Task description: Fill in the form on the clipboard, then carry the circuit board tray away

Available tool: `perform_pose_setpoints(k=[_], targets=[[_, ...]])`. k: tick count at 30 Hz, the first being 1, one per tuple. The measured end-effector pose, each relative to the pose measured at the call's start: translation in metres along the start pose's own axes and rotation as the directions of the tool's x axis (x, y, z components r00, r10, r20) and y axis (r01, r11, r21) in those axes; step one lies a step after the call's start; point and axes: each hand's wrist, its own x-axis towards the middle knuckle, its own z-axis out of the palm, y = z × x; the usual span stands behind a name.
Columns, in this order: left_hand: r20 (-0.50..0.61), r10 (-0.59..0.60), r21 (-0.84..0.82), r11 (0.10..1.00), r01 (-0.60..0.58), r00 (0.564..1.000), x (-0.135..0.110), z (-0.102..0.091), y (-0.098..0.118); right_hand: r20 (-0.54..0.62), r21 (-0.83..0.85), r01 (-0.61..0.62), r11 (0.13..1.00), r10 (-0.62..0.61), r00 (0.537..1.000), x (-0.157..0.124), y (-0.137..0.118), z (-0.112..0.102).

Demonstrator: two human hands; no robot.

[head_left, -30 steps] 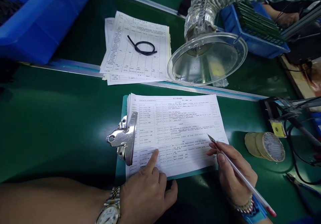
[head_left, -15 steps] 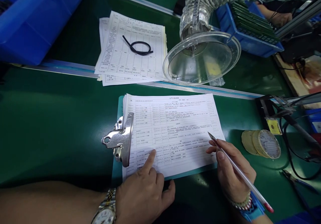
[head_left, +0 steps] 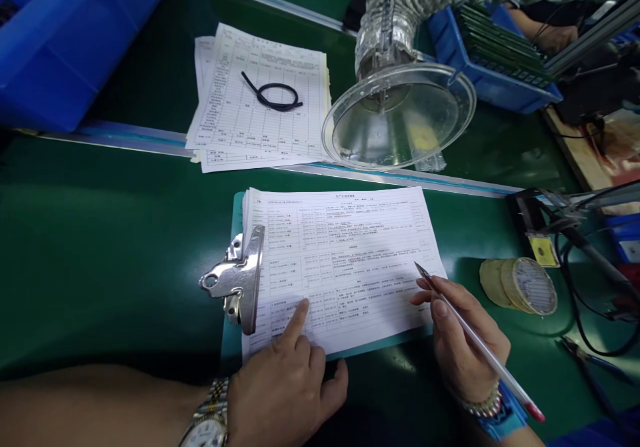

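A teal clipboard [head_left: 229, 340] lies on the green bench, its metal clip [head_left: 235, 279] at the left end of the printed sheets [head_left: 370, 253]. My left hand [head_left: 285, 387], with a watch on its wrist, points with a stretched index finger at the lower left part of the top sheet; its other fingers are curled and hold nothing. In my right hand [head_left: 465, 347] is a pen [head_left: 480, 343] with a red end, gripped between thumb and fingers. The pen tip is over the right part of the sheet; whether it touches cannot be made out.
Behind the clipboard lie more papers [head_left: 230, 123] with a looped black tube [head_left: 275, 105] on top. A clear fume hood [head_left: 397, 117] hangs beside them. A blue bin of boards [head_left: 500, 80], a round container [head_left: 517, 285] and pliers [head_left: 583, 353] are at right; a large blue bin [head_left: 85, 40] at left.
My view has shifted very slightly, so the clipboard and papers appear a little further left. Both hands keep the same pose.
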Motion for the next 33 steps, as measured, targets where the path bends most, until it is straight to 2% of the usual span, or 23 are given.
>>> perform_pose_setpoints(k=[6, 17, 21, 28, 33], targets=[[-0.035, -0.013, -0.014, 1.0, 0.012, 0.999, -0.0002, -0.0001, 0.0, -0.047, 0.002, 0.011, 1.0, -0.011, 0.999, 0.0016, 0.0003, -0.0012], [-0.017, -0.002, -0.003, 1.0, 0.002, 1.0, -0.0008, 0.0028, 0.0005, -0.018, -0.013, -0.021, 1.0, 0.02, 1.0, 0.0006, 0.0008, -0.0018], [-0.035, -0.026, -0.022, 0.999, 0.025, 0.999, -0.0017, 0.001, 0.0006, -0.016, -0.003, -0.012, 1.0, 0.012, 1.0, 0.0012, 0.0003, -0.002], [-0.004, -0.083, -0.001, 0.997, 0.083, 0.997, -0.0051, 0.0043, 0.0049, -0.008, -0.012, -0.011, 1.0, 0.011, 1.0, 0.0016, 0.0003, -0.0022], [0.003, -0.071, 0.023, 0.997, 0.071, 0.997, -0.0055, 0.0065, 0.0071, -0.016, -0.008, -0.023, 1.0, 0.022, 1.0, 0.0006, 0.001, -0.0013]])
